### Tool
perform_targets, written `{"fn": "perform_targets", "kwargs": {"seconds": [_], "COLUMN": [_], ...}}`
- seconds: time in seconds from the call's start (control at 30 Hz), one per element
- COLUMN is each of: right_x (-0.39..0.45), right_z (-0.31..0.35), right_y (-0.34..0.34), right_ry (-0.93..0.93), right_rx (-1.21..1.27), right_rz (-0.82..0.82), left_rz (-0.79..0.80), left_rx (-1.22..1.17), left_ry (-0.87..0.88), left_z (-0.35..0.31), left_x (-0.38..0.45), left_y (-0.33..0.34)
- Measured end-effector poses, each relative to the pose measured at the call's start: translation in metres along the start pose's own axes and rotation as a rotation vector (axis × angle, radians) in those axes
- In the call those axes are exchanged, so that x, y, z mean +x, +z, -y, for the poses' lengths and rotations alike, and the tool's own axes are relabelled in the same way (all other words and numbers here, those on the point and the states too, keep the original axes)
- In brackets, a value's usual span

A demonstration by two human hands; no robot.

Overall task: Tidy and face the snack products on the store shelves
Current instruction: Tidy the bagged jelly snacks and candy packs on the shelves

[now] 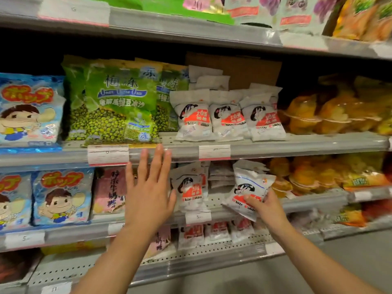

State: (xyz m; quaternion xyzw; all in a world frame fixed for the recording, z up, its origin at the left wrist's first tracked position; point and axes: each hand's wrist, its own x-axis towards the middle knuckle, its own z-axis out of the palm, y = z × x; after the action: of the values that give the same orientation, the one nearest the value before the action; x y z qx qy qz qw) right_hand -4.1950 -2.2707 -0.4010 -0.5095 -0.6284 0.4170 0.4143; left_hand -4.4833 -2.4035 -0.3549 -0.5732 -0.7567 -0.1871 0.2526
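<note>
White Rabbit candy bag (248, 188) sits tilted in my right hand (267, 206), whose grip is clenched round its lower corner, just in front of the lower candy shelf (314, 203). My left hand (148, 194) is released, fingers straight and spread, raised in front of the shelf edge beside the standing White Rabbit bag (189, 187); I cannot tell whether it touches it. I judge the step in hand is placing the held bag into the gap to the right of that standing one, face forward. The next move calls for turning it upright and sliding it in level with the front edge.

Farther back, three White Rabbit bags (228, 116) stand faced in a row on the middle shelf (318, 145), the words "White Rabbit" readable in part. Left of them are green mung-bean bags (118, 102) with Chinese lettering, and blue bags (27, 109) with a cartoon child and red Japanese lettering. Price tags (214, 152) are too blurred to read.
</note>
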Motion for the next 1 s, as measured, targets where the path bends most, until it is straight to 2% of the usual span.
{"fn": "perform_targets", "kwargs": {"seconds": [0.1,0.17,0.33,0.37,0.43,0.5,0.6,0.7,0.8,0.9,1.0], "right_x": [0.029,0.043,0.055,0.058,0.063,0.064,0.059,0.056,0.061,0.070,0.080], "right_z": [0.011,0.022,0.029,0.025,0.020,0.016,0.003,-0.013,-0.024,-0.032,-0.038], "right_y": [0.000,0.011,0.034,0.035,0.034,0.033,0.034,0.036,0.031,0.025,0.023], "right_ry": [-0.064,-0.107,-0.017,0.000,-0.020,-0.098,-0.177,-0.175,-0.198,-0.121,-0.007], "right_rx": [-0.099,-0.187,-0.232,-0.291,-0.438,-0.559,-0.652,-0.715,-0.851,-0.871,-0.792], "right_rz": [0.007,0.068,0.333,0.321,0.196,0.077,-0.001,-0.032,-0.214,-0.351,-0.316], "left_rz": [-0.046,-0.062,-0.107,-0.111,-0.119,-0.121,-0.117,-0.107,-0.092,-0.077,-0.079], "left_rx": [0.041,0.066,0.073,0.075,0.076,0.077,0.074,0.067,0.080,0.087,0.081], "left_ry": [0.018,0.011,0.004,0.011,0.017,0.007,-0.013,-0.022,-0.020,-0.037,-0.041], "left_z": [0.002,-0.002,-0.004,-0.003,-0.002,-0.004,-0.010,-0.012,-0.013,-0.013,-0.014], "left_x": [0.000,0.002,0.000,-0.001,0.000,0.001,0.002,0.001,-0.001,-0.001,0.000], "left_y": [0.010,0.013,0.013,0.013,0.013,0.013,0.014,0.013,0.008,0.006,0.009]}}
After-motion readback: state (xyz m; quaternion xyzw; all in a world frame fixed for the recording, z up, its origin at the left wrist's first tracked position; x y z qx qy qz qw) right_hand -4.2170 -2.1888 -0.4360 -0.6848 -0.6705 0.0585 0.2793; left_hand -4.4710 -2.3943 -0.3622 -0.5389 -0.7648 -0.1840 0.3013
